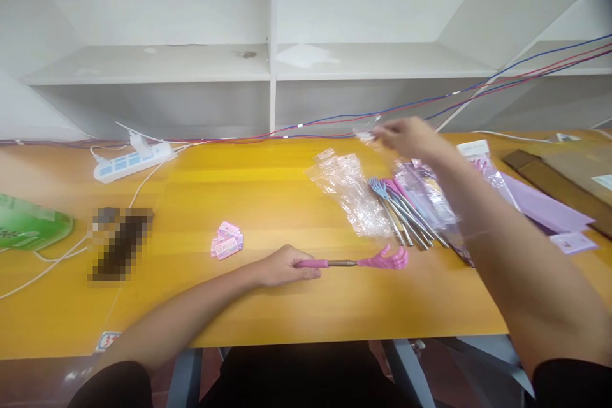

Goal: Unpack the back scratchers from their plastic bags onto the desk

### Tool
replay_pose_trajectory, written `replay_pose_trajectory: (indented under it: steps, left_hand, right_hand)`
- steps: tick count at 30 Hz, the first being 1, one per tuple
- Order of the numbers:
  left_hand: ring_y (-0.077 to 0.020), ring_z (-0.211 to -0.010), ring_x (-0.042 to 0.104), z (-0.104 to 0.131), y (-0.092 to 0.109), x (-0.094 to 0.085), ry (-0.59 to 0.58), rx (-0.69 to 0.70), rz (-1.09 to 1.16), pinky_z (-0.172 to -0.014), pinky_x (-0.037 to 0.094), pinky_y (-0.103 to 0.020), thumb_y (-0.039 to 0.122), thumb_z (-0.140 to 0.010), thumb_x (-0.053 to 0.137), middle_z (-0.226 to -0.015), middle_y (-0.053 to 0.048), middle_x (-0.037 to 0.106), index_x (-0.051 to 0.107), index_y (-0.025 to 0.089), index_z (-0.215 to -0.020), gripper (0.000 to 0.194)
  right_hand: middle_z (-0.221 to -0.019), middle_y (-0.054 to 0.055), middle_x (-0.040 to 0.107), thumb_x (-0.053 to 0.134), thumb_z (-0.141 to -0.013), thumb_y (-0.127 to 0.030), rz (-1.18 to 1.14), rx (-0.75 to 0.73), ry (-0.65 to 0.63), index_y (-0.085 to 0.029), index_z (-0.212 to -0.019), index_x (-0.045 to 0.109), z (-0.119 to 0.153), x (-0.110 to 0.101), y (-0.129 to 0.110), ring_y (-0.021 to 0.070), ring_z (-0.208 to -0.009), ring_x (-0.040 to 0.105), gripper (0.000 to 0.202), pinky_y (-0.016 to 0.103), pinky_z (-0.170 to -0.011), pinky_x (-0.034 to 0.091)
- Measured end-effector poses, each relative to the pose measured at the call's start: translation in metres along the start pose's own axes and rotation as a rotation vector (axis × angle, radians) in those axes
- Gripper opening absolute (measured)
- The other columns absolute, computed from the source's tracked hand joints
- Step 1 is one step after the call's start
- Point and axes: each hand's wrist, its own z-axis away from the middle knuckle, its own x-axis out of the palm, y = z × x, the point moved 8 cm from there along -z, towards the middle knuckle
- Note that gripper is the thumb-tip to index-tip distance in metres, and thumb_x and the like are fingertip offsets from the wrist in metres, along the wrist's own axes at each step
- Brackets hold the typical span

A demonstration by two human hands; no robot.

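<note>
Within left grip (282, 266): pink back-scratcher (377, 260)

white power strip (134, 161), pink labels (227, 240), green bag (29, 224)

A small packing workshop: yellow surface (268, 191) strewn with plastic bags (351, 194), bare white shelving (272, 64), loose wiring (502, 80)

On the worktop (268, 185), taking the back scratcher (363, 261) as landmark — labels (226, 246) left, loose scratchers (404, 217) behind, power strip (134, 161) far left behind.
</note>
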Motion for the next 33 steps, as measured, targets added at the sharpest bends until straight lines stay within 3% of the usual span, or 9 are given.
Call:
replay_pose_trajectory:
  steps: [4,9,12,15,17,20,23,29,33]
  left_hand:
    - [-0.0096,-0.063,0.024,0.0,-0.003,-0.003,0.02,-0.014,0.069,-0.059,0.017,-0.028,0.072,-0.094,0.063,-0.067,0.007,0.028,0.04,0.02,-0.072,0.06]
    - [-0.0093,-0.057,0.028,-0.003,-0.008,-0.005,0.111,0.039,0.337,-0.057,0.024,-0.027,0.078,-0.097,0.052,-0.066,0.007,0.036,0.043,0.021,-0.077,0.061]
    - [-0.0103,-0.054,0.03,-0.002,-0.005,-0.014,0.248,0.075,0.336,-0.056,0.028,-0.026,0.076,-0.101,0.045,-0.064,0.008,0.034,0.052,0.02,-0.092,0.057]
    - [-0.0158,-0.064,0.049,0.004,0.003,-0.028,0.45,0.059,-0.005,-0.066,0.04,-0.028,0.06,-0.108,0.042,-0.073,0.002,0.052,0.059,0.02,-0.115,0.044]
    - [-0.0221,-0.086,0.061,0.006,0.012,-0.032,0.546,0.048,-0.274,-0.08,0.046,-0.032,0.048,-0.106,0.054,-0.093,-0.005,0.065,0.062,0.023,-0.119,0.03]
    - [-0.0273,-0.097,0.061,0.005,0.021,-0.03,0.623,0.037,-0.482,-0.09,0.047,-0.036,0.034,-0.098,0.065,-0.101,-0.009,0.066,0.065,0.022,-0.105,0.014]
    - [-0.0217,-0.073,0.052,0.009,0.031,-0.033,0.711,0.048,-0.462,-0.077,0.042,-0.03,0.026,-0.094,0.065,-0.077,-0.004,0.055,0.061,0.023,-0.085,0.01]
    - [-0.012,-0.053,0.028,0.021,0.045,-0.02,0.433,0.02,-0.437,-0.057,0.021,-0.027,0.011,-0.083,0.056,-0.055,0.004,0.037,0.047,0.021,-0.063,0.025]
    - [-0.0085,-0.053,0.031,0.048,0.049,0.03,0.058,-0.101,-0.364,-0.052,0.023,-0.025,0.007,-0.078,0.054,-0.054,0.005,0.035,0.039,0.018,-0.057,0.028]
  right_hand:
    - [-0.066,0.007,0.069,0.077,-0.089,-0.023,0.275,0.202,-0.178,-0.01,-0.075,0.075,-0.01,0.071,0.053,0.0154,-0.068,0.058,0.019,0.028,-0.071,0.04]
    - [-0.136,0.023,0.066,0.057,-0.096,-0.024,0.395,0.124,0.01,-0.012,-0.125,0.069,0.015,0.058,0.039,0.0286,-0.111,0.065,0.033,0.039,-0.096,0.049]
    - [-0.126,0.013,0.07,0.051,-0.091,-0.02,0.061,0.078,0.018,-0.02,-0.127,0.066,0.078,0.054,0.006,0.0191,-0.08,0.064,0.039,0.034,-0.075,0.053]
    - [-0.133,0.008,0.066,0.061,-0.083,-0.026,-0.556,0.331,-0.347,-0.031,-0.133,0.058,0.175,0.112,-0.025,0.0129,-0.064,0.057,0.051,0.024,-0.045,0.037]
    - [-0.132,0.008,0.064,0.072,-0.082,-0.037,-0.927,0.445,-0.421,-0.033,-0.13,0.054,0.23,0.149,-0.055,0.0139,-0.068,0.06,0.051,0.021,-0.038,0.029]
    - [-0.097,-0.001,0.059,0.083,-0.082,-0.041,-1.249,0.59,-0.145,-0.028,-0.104,0.05,0.264,0.177,-0.077,0.0074,-0.056,0.041,0.041,0.018,-0.039,0.023]
    - [-0.065,-0.011,0.027,0.088,-0.082,-0.04,-1.373,0.633,0.115,-0.024,-0.078,0.029,0.264,0.18,-0.086,0.0054,-0.05,0.015,0.061,0.018,-0.041,0.019]
    - [-0.057,-0.01,0.015,0.08,-0.088,-0.056,-1.167,0.566,-0.201,-0.024,-0.068,0.013,0.272,0.172,-0.105,0.0053,-0.046,0.014,0.077,0.024,-0.043,0.011]
    - [-0.056,-0.005,0.022,0.057,-0.104,-0.055,-0.905,0.158,-0.705,-0.022,-0.061,0.015,0.292,0.144,-0.143,0.0093,-0.052,0.019,0.069,0.029,-0.051,0.016]
